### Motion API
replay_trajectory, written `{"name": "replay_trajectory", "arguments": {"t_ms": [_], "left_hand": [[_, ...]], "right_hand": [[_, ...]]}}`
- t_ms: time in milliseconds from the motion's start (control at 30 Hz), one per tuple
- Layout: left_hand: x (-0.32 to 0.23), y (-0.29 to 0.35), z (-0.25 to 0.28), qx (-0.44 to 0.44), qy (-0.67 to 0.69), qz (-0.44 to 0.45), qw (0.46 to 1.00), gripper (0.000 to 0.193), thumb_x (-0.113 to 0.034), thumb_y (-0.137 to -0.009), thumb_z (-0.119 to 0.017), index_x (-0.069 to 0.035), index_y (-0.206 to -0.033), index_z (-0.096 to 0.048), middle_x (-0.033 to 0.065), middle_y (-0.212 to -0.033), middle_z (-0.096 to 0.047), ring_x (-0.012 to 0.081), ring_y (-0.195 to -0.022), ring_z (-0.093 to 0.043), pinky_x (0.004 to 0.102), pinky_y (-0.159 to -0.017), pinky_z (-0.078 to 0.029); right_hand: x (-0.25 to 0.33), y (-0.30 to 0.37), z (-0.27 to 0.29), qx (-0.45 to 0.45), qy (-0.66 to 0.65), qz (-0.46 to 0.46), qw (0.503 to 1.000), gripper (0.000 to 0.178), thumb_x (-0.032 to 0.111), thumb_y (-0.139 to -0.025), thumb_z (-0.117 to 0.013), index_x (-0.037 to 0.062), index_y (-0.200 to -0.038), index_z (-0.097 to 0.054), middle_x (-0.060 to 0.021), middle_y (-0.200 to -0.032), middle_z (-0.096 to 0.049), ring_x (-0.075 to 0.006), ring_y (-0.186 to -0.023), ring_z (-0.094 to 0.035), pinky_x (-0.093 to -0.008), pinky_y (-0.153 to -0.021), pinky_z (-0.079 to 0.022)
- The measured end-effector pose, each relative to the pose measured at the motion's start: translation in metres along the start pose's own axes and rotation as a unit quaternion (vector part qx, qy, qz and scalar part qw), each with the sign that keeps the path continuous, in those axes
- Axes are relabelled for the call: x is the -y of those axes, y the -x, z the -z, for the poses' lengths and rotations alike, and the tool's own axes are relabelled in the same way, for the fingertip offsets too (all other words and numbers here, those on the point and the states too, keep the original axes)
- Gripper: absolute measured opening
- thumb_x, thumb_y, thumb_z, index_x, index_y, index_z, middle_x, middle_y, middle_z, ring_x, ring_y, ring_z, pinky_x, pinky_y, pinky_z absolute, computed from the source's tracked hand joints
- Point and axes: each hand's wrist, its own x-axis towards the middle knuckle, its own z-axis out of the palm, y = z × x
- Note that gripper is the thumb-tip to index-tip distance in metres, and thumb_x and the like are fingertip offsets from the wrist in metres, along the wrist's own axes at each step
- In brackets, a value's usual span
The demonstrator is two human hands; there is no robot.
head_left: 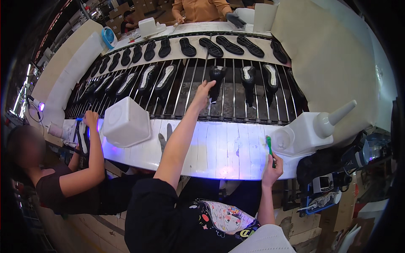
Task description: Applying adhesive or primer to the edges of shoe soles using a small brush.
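My left hand (204, 93) stretches out over the rack of metal rods, its fingers closed on a black shoe upper (217, 76) that stands sole side up. Low on my right, my right hand (272, 168) grips a green-handled brush (269, 145) by its handle, with the head pointing up above the white tabletop. Beside the brush head stands a white plastic jug (301, 135) with a tapered spout. Two more black uppers with white undersides, one nearer (248, 76) and one farther right (271, 78), rest on the rods.
Black soles (213, 47) line a pale belt beyond the rods (190, 84). Left of my arm sits a white square container (126, 122), with a grey glove (163, 138) near it. A co-worker (80, 177) works at the left; another person (202, 10) stands across.
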Motion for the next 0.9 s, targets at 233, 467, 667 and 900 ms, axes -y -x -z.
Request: {"name": "replay_trajectory", "arguments": {"t_ms": [233, 467, 667, 900], "left_hand": [[0.072, 0.039, 0.007, -0.111, -0.129, 0.014, 0.985, 0.052, -0.025, -0.089, -0.060, 0.005, -0.129, -0.045, 0.0141, -0.112, -0.060, 0.0152, -0.103, -0.056, 0.0252, -0.089, -0.041], [0.086, 0.101, -0.021, -0.082, -0.154, -0.151, 0.973, 0.032, -0.015, -0.096, -0.048, 0.002, -0.123, -0.052, 0.0148, -0.114, -0.063, 0.0153, -0.106, -0.059, 0.0249, -0.090, -0.043], [0.076, 0.114, -0.023, -0.039, -0.202, -0.081, 0.975, 0.022, -0.014, -0.097, -0.047, -0.001, -0.110, -0.060, 0.0070, -0.092, -0.070, 0.0053, -0.081, -0.059, 0.0189, -0.075, -0.041], [0.076, 0.106, -0.018, -0.051, -0.106, -0.074, 0.990, 0.020, -0.015, -0.097, -0.048, -0.003, -0.108, -0.061, 0.0050, -0.084, -0.069, 0.0037, -0.074, -0.057, 0.0191, -0.067, -0.039]], "right_hand": [[-0.007, -0.003, 0.004, -0.013, 0.010, 0.018, 1.000, 0.014, 0.003, -0.083, -0.065, 0.0002, -0.096, -0.066, -0.0077, -0.085, -0.062, -0.0164, -0.068, -0.053, -0.0280, -0.061, -0.043], [0.040, -0.053, -0.021, 0.124, -0.057, 0.005, 0.991, 0.013, 0.010, -0.079, -0.072, 0.0018, -0.088, -0.068, -0.0027, -0.075, -0.059, -0.0104, -0.060, -0.046, -0.0226, -0.055, -0.036], [0.018, -0.192, -0.097, 0.131, -0.056, -0.045, 0.989, 0.027, 0.025, -0.078, -0.072, -0.0017, -0.084, -0.071, -0.0059, -0.068, -0.066, -0.0105, -0.062, -0.058, -0.0265, -0.059, -0.044], [-0.028, -0.274, -0.151, 0.087, 0.192, -0.018, 0.977, 0.053, 0.045, -0.065, -0.077, -0.0051, -0.080, -0.069, -0.0214, -0.073, -0.066, -0.0383, -0.070, -0.064, -0.0443, -0.067, -0.049]]}}
